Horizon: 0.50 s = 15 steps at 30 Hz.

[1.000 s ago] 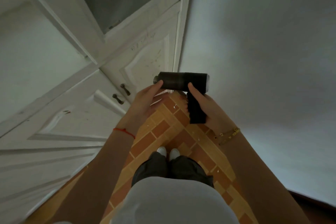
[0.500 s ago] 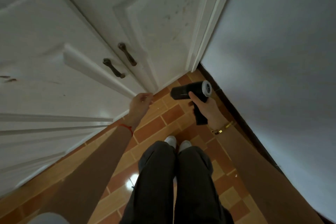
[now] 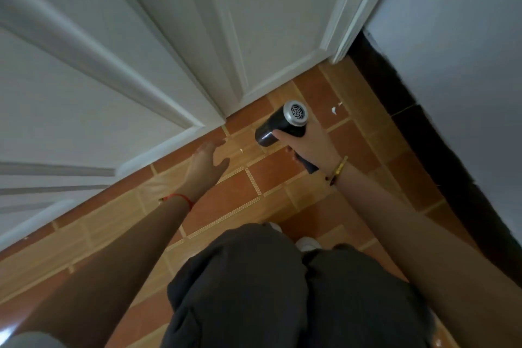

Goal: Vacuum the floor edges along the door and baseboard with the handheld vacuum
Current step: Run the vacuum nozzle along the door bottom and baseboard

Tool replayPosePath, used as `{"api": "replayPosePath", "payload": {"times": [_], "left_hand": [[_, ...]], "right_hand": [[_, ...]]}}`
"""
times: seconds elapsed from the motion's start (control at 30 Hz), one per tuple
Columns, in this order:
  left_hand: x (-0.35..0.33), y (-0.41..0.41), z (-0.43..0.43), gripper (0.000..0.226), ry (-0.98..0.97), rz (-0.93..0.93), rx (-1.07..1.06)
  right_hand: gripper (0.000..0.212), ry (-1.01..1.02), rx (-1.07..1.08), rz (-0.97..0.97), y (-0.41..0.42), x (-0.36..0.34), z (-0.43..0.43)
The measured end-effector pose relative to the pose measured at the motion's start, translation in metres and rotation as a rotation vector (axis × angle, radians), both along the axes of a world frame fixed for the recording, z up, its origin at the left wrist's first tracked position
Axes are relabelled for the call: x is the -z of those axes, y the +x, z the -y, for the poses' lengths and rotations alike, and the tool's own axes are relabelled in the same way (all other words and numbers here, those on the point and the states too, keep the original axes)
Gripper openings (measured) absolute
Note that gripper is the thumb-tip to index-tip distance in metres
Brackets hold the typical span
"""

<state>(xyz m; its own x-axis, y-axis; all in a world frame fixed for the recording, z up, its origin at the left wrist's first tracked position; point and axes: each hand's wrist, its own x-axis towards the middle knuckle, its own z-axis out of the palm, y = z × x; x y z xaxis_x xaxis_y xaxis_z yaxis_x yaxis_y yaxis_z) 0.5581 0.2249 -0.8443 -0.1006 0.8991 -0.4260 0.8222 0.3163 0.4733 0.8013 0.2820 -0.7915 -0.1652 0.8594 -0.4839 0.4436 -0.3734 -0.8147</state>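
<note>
**Vacuum lowered toward the door's bottom edge, suction pass not yet begun**

The white door (image 3: 175, 45) filled most of the view, its bottom edge meeting the brown tiled floor (image 3: 226, 198) in a slanting line. To the right of the door, past its frame, ran a dark baseboard (image 3: 401, 110) under a pale wall (image 3: 457, 37). The person crouched or bent low facing the door, dark-trousered knees (image 3: 254, 285) at the bottom of the view and both bare forearms reaching toward the door

The right hand (image 3: 308, 144) was wrapped around the grip of the black handheld vacuum (image 3: 278, 127), fingers clamped on it, a gold bracelet (image 3: 339, 168) at the wrist. The vacuum hung just above the tiles near the door's bottom edge, its grilled silver end turned up toward the camera and its dark end pointing down and left; whether that end touched the floor could not be told. The left hand (image 3: 206, 162) hovered near the door's edge, empty, fingers loosely apart, a red string (image 3: 180, 198) on its wrist

Small white specks (image 3: 334, 110) lay on the tiles between the door and the baseboard, and a smaller one (image 3: 241, 150) close to the door's edge

Judging by this, the step in hand was positioning. The next move likely called for bringing the nozzle down flat to the seam below the door, then drawing it along toward the baseboard corner
</note>
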Motion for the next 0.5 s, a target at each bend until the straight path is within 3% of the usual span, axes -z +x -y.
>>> {"api": "replayPosePath", "payload": {"times": [0.13,0.27,0.5], "left_hand": [[0.053,-0.003,0.009,0.073,-0.052,-0.064,0.066],[0.105,-0.005,0.015,0.105,-0.141,-0.209,0.193],[0.141,0.008,0.02,0.118,-0.112,-0.255,0.183]], "right_hand": [[0.026,0.091,-0.144,0.131,-0.012,0.044,-0.014],[0.028,0.147,-0.221,0.095,-0.028,0.091,-0.02],[0.02,0.279,-0.351,0.14,-0.05,0.122,-0.024]]}}
